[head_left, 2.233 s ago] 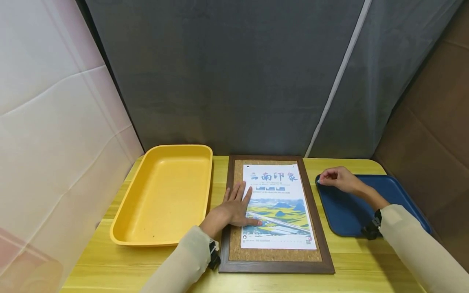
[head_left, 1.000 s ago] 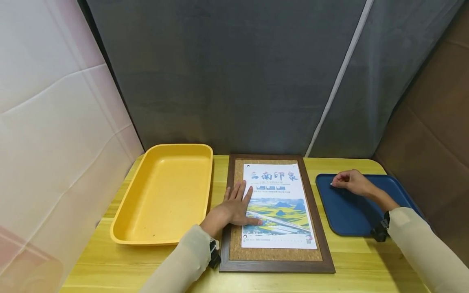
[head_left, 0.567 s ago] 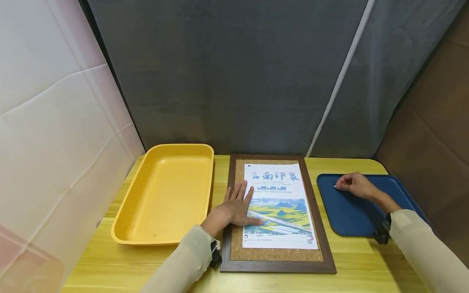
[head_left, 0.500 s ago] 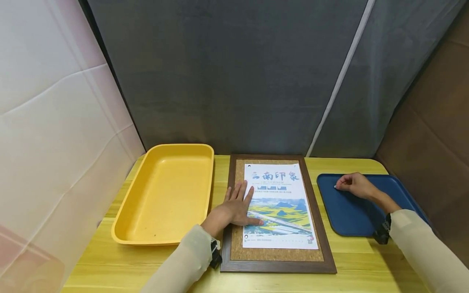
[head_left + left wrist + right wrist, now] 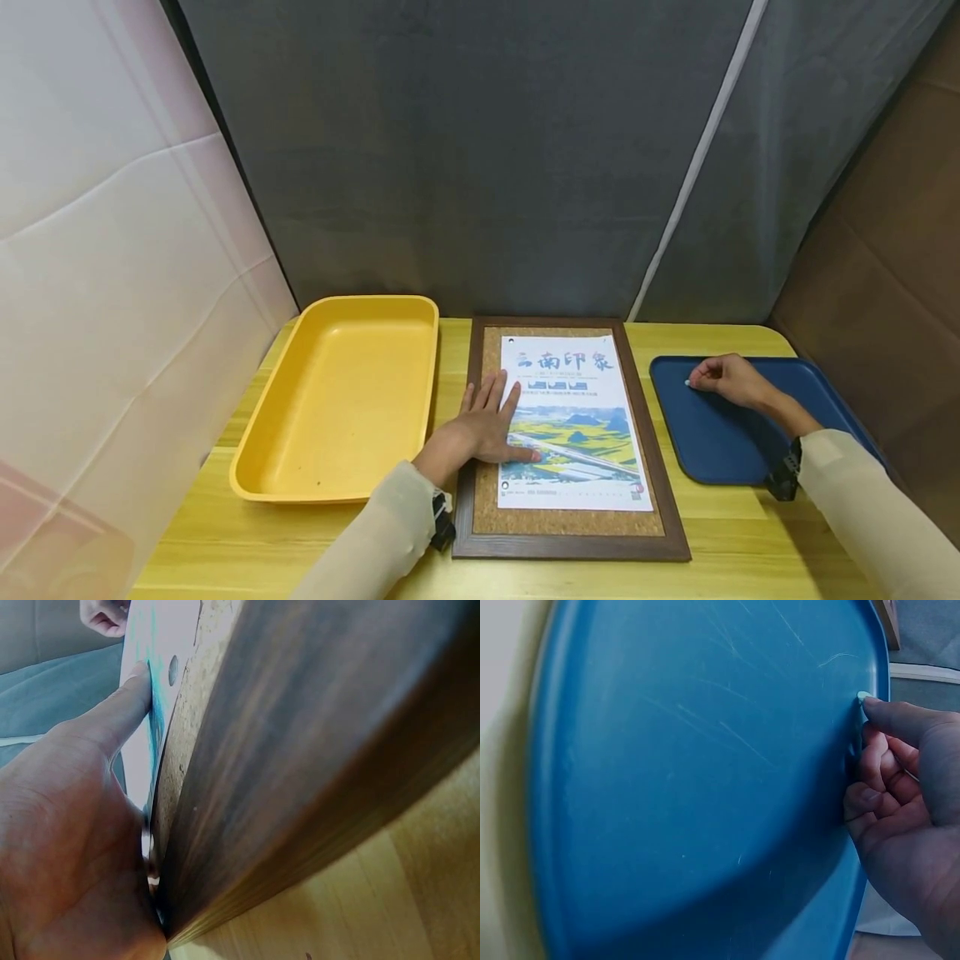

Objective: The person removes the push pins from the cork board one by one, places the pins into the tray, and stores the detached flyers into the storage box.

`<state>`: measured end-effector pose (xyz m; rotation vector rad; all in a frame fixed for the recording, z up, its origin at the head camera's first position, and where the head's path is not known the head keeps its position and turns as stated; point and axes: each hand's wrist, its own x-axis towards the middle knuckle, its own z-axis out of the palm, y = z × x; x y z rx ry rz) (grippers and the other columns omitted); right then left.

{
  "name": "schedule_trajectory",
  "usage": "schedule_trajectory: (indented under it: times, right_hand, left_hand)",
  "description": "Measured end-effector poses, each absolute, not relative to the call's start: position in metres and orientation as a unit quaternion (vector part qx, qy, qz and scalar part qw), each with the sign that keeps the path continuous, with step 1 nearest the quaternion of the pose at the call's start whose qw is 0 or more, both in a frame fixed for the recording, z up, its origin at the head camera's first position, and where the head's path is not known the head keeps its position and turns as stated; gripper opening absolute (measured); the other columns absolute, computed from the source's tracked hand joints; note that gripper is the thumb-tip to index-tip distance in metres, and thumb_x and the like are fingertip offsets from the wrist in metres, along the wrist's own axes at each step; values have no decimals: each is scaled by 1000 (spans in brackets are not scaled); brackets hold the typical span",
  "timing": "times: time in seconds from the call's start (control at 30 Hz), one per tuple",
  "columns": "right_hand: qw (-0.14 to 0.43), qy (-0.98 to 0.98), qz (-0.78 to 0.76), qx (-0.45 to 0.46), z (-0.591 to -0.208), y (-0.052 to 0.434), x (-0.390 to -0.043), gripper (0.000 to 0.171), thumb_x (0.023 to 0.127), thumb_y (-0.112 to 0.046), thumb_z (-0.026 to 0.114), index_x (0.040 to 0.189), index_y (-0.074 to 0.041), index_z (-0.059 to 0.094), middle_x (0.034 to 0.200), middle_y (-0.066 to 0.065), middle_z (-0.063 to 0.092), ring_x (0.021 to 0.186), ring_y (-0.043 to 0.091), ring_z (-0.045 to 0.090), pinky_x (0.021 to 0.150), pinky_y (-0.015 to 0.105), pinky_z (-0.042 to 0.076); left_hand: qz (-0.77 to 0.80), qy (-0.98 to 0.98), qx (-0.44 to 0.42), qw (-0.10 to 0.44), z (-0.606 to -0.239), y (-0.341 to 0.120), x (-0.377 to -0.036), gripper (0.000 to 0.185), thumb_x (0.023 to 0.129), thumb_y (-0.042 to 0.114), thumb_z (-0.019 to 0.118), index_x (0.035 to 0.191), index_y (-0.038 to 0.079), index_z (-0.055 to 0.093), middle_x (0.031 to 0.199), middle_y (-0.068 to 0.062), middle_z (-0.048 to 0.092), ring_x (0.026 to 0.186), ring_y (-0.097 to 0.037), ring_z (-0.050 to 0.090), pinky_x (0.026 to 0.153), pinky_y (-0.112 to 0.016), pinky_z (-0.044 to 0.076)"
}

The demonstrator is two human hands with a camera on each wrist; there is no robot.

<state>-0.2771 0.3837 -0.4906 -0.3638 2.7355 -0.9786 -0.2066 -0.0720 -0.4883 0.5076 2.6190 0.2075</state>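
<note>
A printed poster [image 5: 573,483] lies on a brown-framed cork board [image 5: 566,523]. My left hand [image 5: 483,429] rests spread over the poster's left edge and the frame, its thumb on the landscape picture. Round, flat tack heads show at the poster's left corners; one tack head [image 5: 173,670] appears in the left wrist view. To the right, my right hand [image 5: 727,381] is low over the far left part of a blue tray [image 5: 720,450]. Between thumb and fingers it pinches a small pale thumbtack [image 5: 863,696], close to the tray surface. The tack's point is hidden.
A deep yellow tray [image 5: 337,400] stands left of the board, with a few dark specks inside. All sit on a light wooden table [image 5: 742,542]. A dark grey curtain [image 5: 450,167] closes the back, with a white cloth left and a brown one right.
My right hand has moved from the blue tray's left rim a little rightward and down over the tray, the thumbtack still pinched. My left hand has stayed on the poster.
</note>
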Motion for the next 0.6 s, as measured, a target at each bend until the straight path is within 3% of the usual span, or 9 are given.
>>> schedule_trajectory:
  times: [0.6]
  right_hand:
    - [69,920,-360,-140,-481,369,-282,18,104,-13,70,108,4,74,96,11,74,83,17,66,72,24,54]
  left_hand:
    - [85,954,181,221,-498,-73,-208,127,85,85,62,171,22,-6,173,-6,-28,160,-28,-28,126,-58,-17]
